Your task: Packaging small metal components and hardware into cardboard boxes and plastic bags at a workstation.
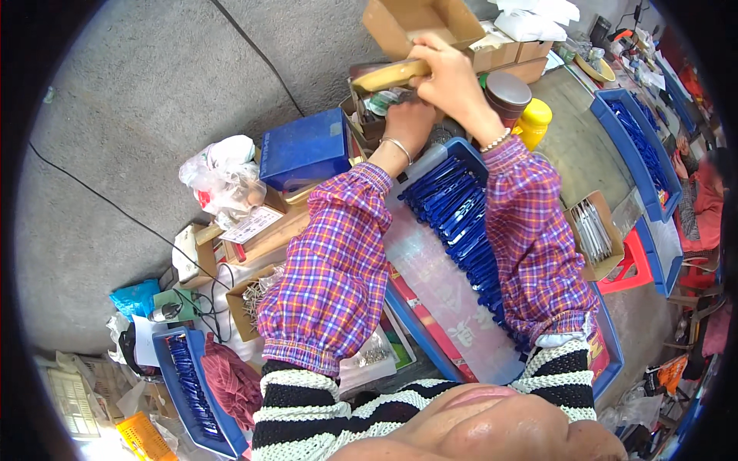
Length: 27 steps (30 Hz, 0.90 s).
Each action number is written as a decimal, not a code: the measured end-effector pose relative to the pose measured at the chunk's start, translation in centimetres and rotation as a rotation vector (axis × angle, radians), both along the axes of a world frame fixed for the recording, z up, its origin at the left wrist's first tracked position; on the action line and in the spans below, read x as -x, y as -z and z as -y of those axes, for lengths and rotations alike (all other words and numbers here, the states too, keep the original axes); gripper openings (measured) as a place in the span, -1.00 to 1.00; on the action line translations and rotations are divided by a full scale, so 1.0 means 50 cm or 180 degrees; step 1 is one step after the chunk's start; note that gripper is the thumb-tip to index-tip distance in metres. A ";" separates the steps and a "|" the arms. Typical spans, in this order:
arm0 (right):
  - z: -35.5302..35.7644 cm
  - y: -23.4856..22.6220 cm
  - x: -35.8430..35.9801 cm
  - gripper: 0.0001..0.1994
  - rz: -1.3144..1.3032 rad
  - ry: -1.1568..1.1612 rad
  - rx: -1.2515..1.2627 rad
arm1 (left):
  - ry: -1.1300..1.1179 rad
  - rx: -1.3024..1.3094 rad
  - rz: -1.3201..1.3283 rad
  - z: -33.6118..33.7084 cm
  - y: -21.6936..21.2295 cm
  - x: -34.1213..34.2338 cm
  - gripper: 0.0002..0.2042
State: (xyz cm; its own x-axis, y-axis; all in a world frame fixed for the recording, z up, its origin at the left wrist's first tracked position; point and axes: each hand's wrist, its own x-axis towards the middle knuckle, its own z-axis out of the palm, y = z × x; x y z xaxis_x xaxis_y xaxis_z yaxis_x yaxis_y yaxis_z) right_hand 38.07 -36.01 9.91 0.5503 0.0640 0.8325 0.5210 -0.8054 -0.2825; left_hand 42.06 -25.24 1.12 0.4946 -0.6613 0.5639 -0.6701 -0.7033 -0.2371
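My right hand (452, 77) is closed on a yellowish, flat, tilted piece (390, 76) whose kind I cannot make out. It is beside an open brown cardboard box (415, 27) at the top; whether it also touches that box is unclear. Just below, my left hand (412, 124) reaches to a small carton (370, 127) of mixed small items, its fingers hidden. Under my forearms stands a long blue tray (469, 156), with many slim blue pieces (453, 211) with shiny parts lying side by side in it.
A dark-lidded round tin (509, 90) and a yellow bottle (536, 119) stand right of my right wrist. At left are a blue box (304, 150), a plastic bag (227, 180) and a carton of metal parts (250, 303). More blue trays (615, 100) lie farther right. A concrete wall (154, 92) rises behind.
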 end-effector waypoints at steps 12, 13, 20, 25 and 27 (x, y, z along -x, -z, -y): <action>0.003 -0.199 0.224 -0.73 0.0190 0.0158 -0.0468 | 0.0171 -0.0032 0.0057 -0.030 -0.032 0.018 -0.95; 0.001 -0.207 0.248 -0.75 0.0103 0.0237 -0.0510 | 0.0311 0.0068 0.0175 -0.030 -0.042 0.029 -0.96; 0.062 -0.193 0.362 -0.71 0.0090 0.0455 -0.0421 | 0.0792 0.0290 0.0502 -0.077 -0.115 0.177 -0.95; 0.097 -0.180 0.490 -0.76 -0.0179 0.0421 -0.0805 | 0.1426 0.0135 0.0390 -0.144 -0.123 0.338 -0.91; 0.115 -0.162 0.538 -0.76 -0.0312 0.0534 -0.0817 | 0.1713 0.0133 0.0291 -0.168 -0.105 0.388 -0.89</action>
State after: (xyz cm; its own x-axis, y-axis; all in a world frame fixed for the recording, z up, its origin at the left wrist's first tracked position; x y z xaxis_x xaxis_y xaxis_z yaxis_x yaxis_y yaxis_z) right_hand 11.19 -41.76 18.00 0.6137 -0.2396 0.7523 0.3473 -0.7738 -0.5298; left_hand 22.68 -16.82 6.38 0.0403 -0.7836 0.6199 -0.9159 -0.2770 -0.2905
